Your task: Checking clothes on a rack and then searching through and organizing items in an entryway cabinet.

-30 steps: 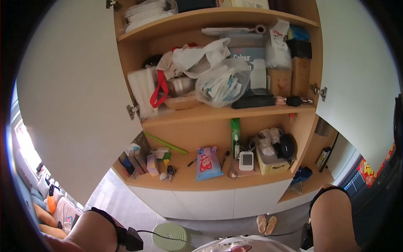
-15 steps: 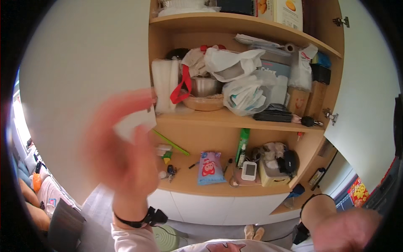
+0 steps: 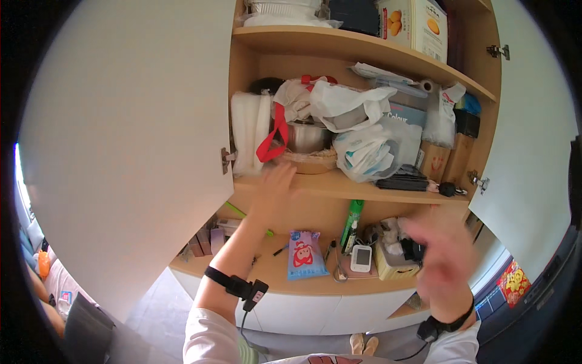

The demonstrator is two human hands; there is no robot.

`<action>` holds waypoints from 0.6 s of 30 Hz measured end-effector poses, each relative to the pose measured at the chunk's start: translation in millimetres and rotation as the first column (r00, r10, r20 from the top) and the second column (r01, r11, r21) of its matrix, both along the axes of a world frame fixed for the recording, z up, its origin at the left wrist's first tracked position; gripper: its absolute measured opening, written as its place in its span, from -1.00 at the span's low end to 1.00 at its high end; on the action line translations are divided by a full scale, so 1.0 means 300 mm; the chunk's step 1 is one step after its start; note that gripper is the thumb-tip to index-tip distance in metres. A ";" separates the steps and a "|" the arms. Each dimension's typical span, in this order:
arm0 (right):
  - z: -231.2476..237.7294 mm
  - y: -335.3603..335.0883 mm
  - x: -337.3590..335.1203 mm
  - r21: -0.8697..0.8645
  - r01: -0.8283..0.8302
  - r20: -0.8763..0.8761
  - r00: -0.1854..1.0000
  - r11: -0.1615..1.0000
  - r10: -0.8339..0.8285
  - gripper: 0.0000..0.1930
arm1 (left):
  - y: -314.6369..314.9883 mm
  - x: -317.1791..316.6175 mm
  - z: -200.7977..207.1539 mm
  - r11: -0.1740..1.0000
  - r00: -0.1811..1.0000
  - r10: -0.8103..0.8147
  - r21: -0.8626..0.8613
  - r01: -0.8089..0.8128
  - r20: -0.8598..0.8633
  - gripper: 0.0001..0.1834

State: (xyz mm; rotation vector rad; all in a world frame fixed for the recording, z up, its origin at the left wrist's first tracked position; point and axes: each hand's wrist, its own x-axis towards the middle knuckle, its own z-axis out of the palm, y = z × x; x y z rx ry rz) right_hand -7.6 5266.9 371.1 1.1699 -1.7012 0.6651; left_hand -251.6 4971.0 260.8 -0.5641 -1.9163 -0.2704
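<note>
My left hand [image 3: 276, 185] reaches up to the middle shelf's front edge. Its fingers are stretched out just below a round tan basket [image 3: 315, 162]; I cannot tell whether they touch it. In the basket sits a steel pot [image 3: 307, 137], with a red strap [image 3: 277, 133] hanging in front. White foam-like sheets [image 3: 245, 133] stand to the left of the basket. My right hand [image 3: 442, 255] is raised at the lower right, smeared by motion, before the cream box [image 3: 393, 267] on the lower counter. What its fingers do is unclear.
Plastic bags [image 3: 370, 151], a black folded item [image 3: 403, 181] and brown boxes [image 3: 435, 159] fill the shelf's right part. Open white doors [image 3: 133, 133] flank the cabinet. Below lie a purple-blue packet [image 3: 307, 255], a green spray can [image 3: 351, 221] and a white handheld device [image 3: 361, 259].
My left hand has moved from the left door to the basket's front on the middle shelf. My right hand has risen from the lower right corner. The left door now stands at a different angle.
</note>
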 end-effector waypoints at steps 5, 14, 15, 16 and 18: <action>-0.157 0.049 -0.504 0.327 0.433 -0.013 0.891 0.840 -0.455 -0.57 | 0.062 -0.032 -0.046 0.947 0.992 0.124 -0.299 -0.118 0.001 -0.40; -0.377 0.143 -0.903 0.134 0.644 -0.233 0.759 0.753 -0.608 -0.65 | -0.011 -0.072 0.006 0.925 0.968 0.234 -0.330 -0.191 0.095 -0.32; -0.411 0.102 -0.912 0.049 0.679 -0.220 0.723 0.733 -0.655 -0.67 | -0.015 -0.088 0.012 0.917 0.965 0.246 -0.344 -0.201 0.092 -0.30; -0.435 0.068 -0.901 -0.035 0.711 -0.214 0.681 0.702 -0.700 -0.68 | -0.018 -0.109 0.011 0.916 0.961 0.256 -0.344 -0.205 0.109 -0.28; -0.429 0.081 -0.895 -0.047 0.669 -0.237 0.714 0.742 -0.658 -0.70 | 0.003 -0.147 0.026 0.918 0.956 0.264 -0.338 -0.208 0.128 -0.25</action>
